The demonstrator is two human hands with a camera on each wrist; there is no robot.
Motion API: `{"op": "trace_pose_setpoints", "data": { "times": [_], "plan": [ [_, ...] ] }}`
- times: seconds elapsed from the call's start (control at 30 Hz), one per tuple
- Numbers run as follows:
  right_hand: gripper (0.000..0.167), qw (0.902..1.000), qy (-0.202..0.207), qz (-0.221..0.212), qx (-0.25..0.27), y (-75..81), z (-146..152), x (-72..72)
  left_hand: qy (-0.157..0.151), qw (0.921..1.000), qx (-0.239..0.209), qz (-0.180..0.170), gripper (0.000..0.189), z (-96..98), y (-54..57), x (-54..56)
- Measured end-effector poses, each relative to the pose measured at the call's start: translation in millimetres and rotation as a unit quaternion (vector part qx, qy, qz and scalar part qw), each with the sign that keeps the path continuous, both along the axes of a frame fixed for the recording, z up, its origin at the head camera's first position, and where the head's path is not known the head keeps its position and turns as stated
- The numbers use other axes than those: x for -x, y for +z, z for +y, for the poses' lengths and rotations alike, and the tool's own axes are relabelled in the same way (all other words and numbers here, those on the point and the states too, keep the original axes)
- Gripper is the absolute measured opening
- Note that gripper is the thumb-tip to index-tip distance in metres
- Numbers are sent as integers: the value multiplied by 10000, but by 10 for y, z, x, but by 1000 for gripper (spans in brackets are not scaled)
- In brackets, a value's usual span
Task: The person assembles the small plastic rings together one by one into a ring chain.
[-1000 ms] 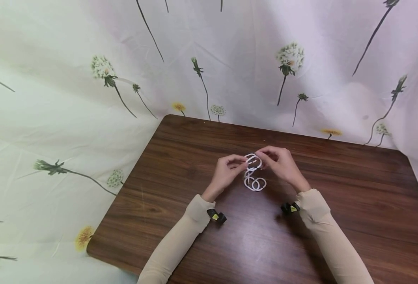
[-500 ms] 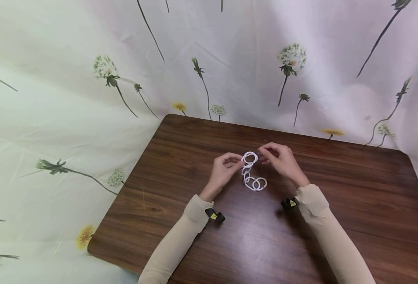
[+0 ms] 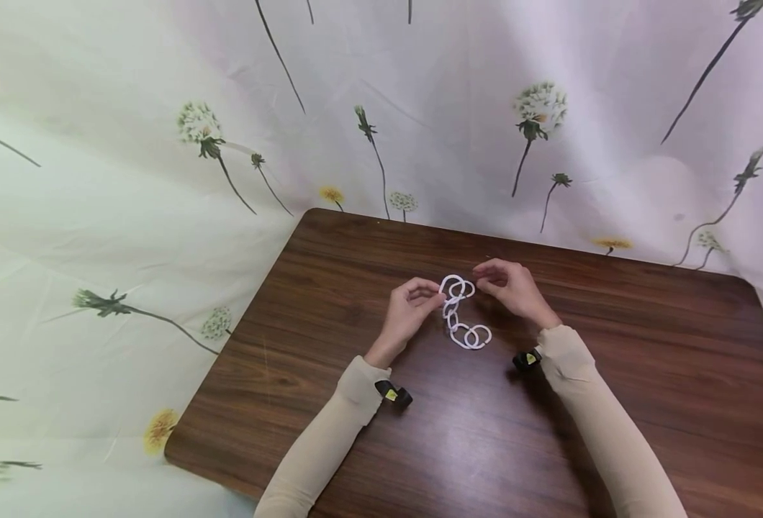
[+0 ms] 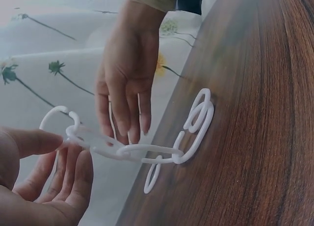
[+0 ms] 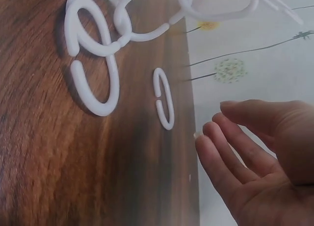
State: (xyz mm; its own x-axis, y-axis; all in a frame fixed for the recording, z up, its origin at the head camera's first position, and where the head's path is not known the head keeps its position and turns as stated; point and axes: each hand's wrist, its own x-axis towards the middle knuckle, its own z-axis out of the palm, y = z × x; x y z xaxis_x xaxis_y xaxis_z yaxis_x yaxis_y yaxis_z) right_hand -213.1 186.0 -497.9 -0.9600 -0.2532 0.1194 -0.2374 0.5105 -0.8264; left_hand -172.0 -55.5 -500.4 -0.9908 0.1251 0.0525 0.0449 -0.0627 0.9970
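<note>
A chain of white plastic links [image 3: 452, 321], each a ring with a small gap, lies bunched near the middle of the table. My left hand [image 3: 407, 313] pinches a link at its far end between thumb and fingertip; in the left wrist view that held link [image 4: 47, 119] rises above the thumb. My right hand [image 3: 511, 289] is just right of the chain, fingers loosely bent and holding nothing. Between the hands, one narrow-looking link [image 5: 170, 106] appears beside the others in the right wrist view; whether it is hooked to them I cannot tell.
The brown wood-grain table [image 3: 330, 288] reaches back to a white cloth [image 3: 433, 108] printed with dandelions, which also hangs along the left side. Black straps with small cameras [image 3: 394, 394] are on both wrists.
My right hand has let go of the links and moved slightly away to the right. The left hand keeps its pinch and has shifted a little left; the upper links have spread apart.
</note>
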Motion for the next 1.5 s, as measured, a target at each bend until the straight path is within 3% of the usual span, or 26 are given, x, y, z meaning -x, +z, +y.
{"op": "trace_pose_setpoints", "data": {
  "times": [0.77,1.5],
  "plan": [
    [41,9977,546,-195,-353,-213,-76,140,-22,9999,-37,-119,21,19,-82,33],
    [36,9983,474,-89,-313,-363,-74,191,-59,9996,19,-266,22,-3,-123,31]
  ]
}}
